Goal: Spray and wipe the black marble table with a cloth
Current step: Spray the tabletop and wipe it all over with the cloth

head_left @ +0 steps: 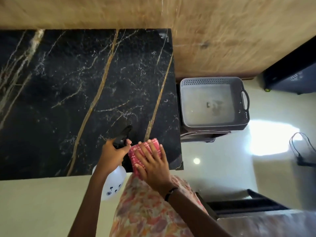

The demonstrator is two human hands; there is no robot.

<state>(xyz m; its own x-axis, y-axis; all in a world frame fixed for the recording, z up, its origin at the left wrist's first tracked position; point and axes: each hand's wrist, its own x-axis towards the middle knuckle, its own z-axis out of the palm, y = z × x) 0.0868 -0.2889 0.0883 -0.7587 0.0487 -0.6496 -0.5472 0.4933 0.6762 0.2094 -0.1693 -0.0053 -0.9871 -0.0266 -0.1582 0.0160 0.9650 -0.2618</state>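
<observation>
The black marble table [82, 93] with gold and white veins fills the left and middle of the head view. My left hand [113, 153] grips the black trigger head of a white spray bottle [113, 183], held at the table's near edge with the nozzle pointing over the marble. Right beside it, my right hand [153, 165] presses flat, fingers straight, on a folded pink checked cloth [144, 149] lying at the table's near right corner.
A grey plastic basket [213, 101] with handles sits on a dark stool just right of the table. A tan textured wall runs behind. Glossy pale floor lies to the right, with a black wire frame [302, 149] and dark furniture [290, 72] farther right.
</observation>
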